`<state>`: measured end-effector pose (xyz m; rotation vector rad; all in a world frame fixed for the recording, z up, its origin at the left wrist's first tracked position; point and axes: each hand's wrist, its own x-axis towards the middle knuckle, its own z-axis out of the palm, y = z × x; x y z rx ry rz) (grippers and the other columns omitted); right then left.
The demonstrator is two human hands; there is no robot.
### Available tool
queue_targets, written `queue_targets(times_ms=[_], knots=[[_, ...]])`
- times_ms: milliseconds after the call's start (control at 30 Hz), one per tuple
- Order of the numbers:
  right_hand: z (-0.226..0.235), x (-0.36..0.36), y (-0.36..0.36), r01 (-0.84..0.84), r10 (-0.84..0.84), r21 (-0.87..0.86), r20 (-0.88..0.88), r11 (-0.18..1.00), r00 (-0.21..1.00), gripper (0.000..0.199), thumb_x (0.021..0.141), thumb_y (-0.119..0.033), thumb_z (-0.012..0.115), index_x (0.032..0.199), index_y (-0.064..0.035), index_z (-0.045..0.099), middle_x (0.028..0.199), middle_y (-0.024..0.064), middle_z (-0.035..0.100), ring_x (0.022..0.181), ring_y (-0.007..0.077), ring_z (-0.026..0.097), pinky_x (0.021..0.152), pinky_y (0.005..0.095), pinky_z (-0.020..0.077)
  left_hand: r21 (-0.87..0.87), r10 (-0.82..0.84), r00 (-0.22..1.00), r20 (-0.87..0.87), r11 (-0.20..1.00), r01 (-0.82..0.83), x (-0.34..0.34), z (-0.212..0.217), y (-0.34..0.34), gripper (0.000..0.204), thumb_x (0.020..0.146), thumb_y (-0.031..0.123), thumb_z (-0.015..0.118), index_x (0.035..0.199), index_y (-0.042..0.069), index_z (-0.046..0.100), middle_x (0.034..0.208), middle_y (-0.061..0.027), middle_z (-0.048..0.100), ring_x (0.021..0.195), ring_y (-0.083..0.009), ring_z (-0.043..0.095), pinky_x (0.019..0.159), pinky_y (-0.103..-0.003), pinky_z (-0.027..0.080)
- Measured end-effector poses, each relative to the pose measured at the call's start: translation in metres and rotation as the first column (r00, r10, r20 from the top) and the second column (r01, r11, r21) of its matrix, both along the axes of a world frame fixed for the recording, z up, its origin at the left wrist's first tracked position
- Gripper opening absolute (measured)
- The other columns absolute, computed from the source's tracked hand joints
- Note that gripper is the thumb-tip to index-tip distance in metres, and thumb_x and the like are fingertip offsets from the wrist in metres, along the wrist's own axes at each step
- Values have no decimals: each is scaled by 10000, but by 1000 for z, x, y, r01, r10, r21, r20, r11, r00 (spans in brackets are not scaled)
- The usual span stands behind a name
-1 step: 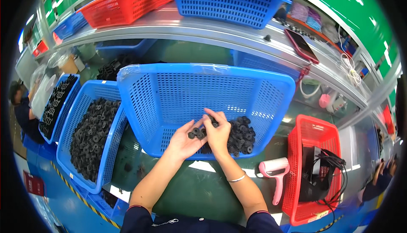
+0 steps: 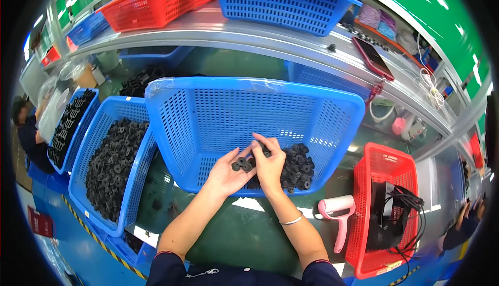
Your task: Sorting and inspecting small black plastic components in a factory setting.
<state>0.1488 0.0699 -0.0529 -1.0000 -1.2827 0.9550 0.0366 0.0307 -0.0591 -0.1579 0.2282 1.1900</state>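
My left hand (image 2: 227,175) is palm up over the large blue basket (image 2: 244,101), its fingers curled around several small black rubber grommets (image 2: 241,164). These are round pieces with a hole through the middle. Touching it from the right is my right hand (image 2: 270,167), its fingers bent around another dark grommet (image 2: 266,152) at their tips, partly hidden by the hand. A pile of loose black grommets (image 2: 297,169) lies in the right part of this basket, just beside my right hand.
Left of me stands a blue basket full of black grommets (image 2: 115,166). A pink lint roller (image 2: 339,213) lies on the table near a red basket (image 2: 361,239) with black cables. On the shelf (image 2: 249,35) ahead are a phone (image 2: 373,58) and more baskets. People work at both sides.
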Motion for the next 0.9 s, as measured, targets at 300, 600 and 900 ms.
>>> queue_targets(times_ms=[300, 600, 900], knots=[[-10, 14, 9, -525, -18, -313, -870, 792, 492, 286, 895, -152, 489, 1074, 60, 559, 1130, 221, 576, 1150, 320, 503, 1026, 416, 381, 39, 14, 986, 167, 999, -21, 0, 7, -5, 453, 980, 264, 355, 1358, 15, 362, 1321, -189, 453, 1276, -318, 400, 1102, -470, 281], [-1, 22, 5, -608, -176, -341, -933, 717, 315, 431, 895, -231, 448, 1194, 74, 506, 1290, 256, 479, 1219, 353, 442, 1052, 463, 337, 75, -17, 998, 66, 997, 12, -5, 17, -7, 495, 990, 316, 304, 1405, 48, 332, 1411, -142, 399, 1312, -279, 377, 1106, -470, 266], [-5, 30, 7, -665, -223, -310, -951, 680, 215, 440, 883, -233, 481, 1216, 55, 475, 1192, 247, 509, 1115, 338, 498, 947, 426, 431, -110, -9, 998, -63, 994, 2, 0, 19, -13, 368, 950, 232, 469, 1228, -9, 474, 1197, -176, 537, 1098, -288, 532, 964, -415, 426]])
